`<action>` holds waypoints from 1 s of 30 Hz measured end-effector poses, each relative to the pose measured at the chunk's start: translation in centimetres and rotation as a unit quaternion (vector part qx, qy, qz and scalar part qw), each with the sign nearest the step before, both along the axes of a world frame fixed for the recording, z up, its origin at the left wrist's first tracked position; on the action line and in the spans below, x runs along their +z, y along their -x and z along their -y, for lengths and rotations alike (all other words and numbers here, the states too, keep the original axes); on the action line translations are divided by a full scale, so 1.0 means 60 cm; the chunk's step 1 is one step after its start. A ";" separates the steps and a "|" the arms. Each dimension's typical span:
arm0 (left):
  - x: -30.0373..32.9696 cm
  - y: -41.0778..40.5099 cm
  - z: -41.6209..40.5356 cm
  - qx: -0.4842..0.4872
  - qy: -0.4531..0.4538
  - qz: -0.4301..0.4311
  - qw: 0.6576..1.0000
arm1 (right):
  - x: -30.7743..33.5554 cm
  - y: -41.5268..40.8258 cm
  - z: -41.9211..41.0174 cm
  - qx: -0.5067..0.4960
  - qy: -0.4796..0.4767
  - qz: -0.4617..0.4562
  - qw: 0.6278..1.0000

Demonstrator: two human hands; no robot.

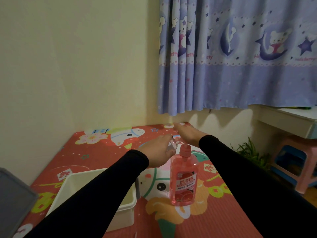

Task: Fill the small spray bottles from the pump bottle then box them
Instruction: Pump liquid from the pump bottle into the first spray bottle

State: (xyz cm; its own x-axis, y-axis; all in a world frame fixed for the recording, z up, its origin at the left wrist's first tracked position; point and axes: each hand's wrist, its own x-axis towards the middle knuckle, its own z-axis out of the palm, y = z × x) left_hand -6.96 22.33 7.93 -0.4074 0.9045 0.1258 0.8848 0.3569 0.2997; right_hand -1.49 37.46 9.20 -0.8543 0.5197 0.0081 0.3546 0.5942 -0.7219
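Left hand [157,152] grasps small clear bottle [172,144], tilted, beside pump head of pink pump bottle [183,176] standing upright mid-mat [214,219]. Right hand [186,134] flat, fingers straight, over pump. White box [127,201] near left, just beside pump bottle. Mat's right edge open floor.

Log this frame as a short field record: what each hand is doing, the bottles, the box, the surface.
left hand: grips small clear spray bottle, tilted, beside pump head
right hand: fingers extended, palm over the pump head
pump bottle: pink, upright on mat
box: white plastic, open, left of pump bottle, partly behind left sleeve
surface: red cartoon-print mat
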 end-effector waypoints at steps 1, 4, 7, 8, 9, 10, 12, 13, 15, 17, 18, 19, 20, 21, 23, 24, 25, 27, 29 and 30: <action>-0.005 0.001 -0.001 0.000 0.006 -0.002 1.000 | -0.004 0.000 0.001 -0.004 0.000 0.008 1.000; -0.019 0.001 -0.001 0.001 0.024 0.004 1.000 | -0.019 -0.001 0.004 0.007 -0.025 0.050 0.998; -0.019 0.000 0.000 0.005 0.034 0.007 0.999 | -0.019 -0.002 0.007 -0.006 -0.030 0.058 0.998; -0.016 0.000 0.000 0.006 0.038 0.005 0.999 | -0.016 -0.003 0.007 -0.008 -0.029 0.056 0.998; -0.012 0.000 0.000 0.006 0.038 0.002 0.999 | -0.012 -0.002 0.007 -0.005 -0.028 0.051 0.998; -0.007 0.001 0.000 0.004 0.034 -0.001 0.999 | -0.006 -0.004 0.008 0.000 -0.032 0.045 0.998; 0.003 0.001 -0.001 -0.001 0.022 -0.004 1.000 | 0.003 -0.003 0.005 0.004 -0.006 0.014 1.000; 0.005 0.001 -0.001 -0.003 0.018 -0.003 1.000 | 0.003 -0.001 0.000 0.007 0.001 0.003 1.000; 0.002 0.001 0.000 -0.002 0.019 -0.001 1.000 | -0.001 0.001 0.000 0.011 -0.002 0.009 1.000; -0.010 0.001 0.001 -0.001 0.030 0.002 1.000 | -0.014 0.000 0.001 0.009 -0.021 0.024 0.999; -0.016 0.000 0.002 -0.002 0.036 0.002 0.999 | -0.019 -0.001 0.003 0.003 -0.017 0.031 0.999; -0.020 0.000 0.001 -0.002 0.038 0.001 0.999 | -0.022 -0.001 0.002 -0.006 -0.008 0.034 0.999; -0.021 0.001 0.001 -0.002 0.039 0.001 0.999 | -0.022 -0.001 0.004 -0.011 -0.009 0.038 0.999; -0.020 0.001 0.000 0.000 0.041 0.002 0.999 | -0.021 -0.001 0.004 -0.007 -0.017 0.044 0.999; -0.015 0.002 -0.001 0.003 0.044 0.004 0.999 | -0.014 -0.003 0.005 0.004 -0.038 0.055 0.998; -0.012 0.002 -0.002 0.002 0.043 0.003 0.999 | -0.008 -0.005 0.006 0.007 -0.047 0.052 0.998; -0.009 0.003 -0.002 0.001 0.041 0.002 0.999 | -0.003 -0.007 0.006 0.010 -0.047 0.042 0.998; -0.003 0.006 -0.002 0.000 0.026 0.004 1.000 | 0.004 -0.004 0.001 0.014 -0.043 0.020 0.999; -0.001 0.007 -0.002 -0.004 0.018 0.007 1.000 | 0.004 -0.002 -0.002 0.013 -0.037 0.012 0.999; -0.003 0.007 -0.003 -0.006 0.019 0.007 1.000 | 0.001 -0.001 -0.002 0.014 -0.041 0.013 0.999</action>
State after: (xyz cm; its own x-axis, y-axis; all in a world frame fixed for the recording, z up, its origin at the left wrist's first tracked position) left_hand -7.40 22.49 7.75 -0.3983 0.9132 0.0860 0.8849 0.3579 0.2980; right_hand -1.43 37.57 9.28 -0.8688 0.4944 0.0276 0.3550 0.6609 -0.6612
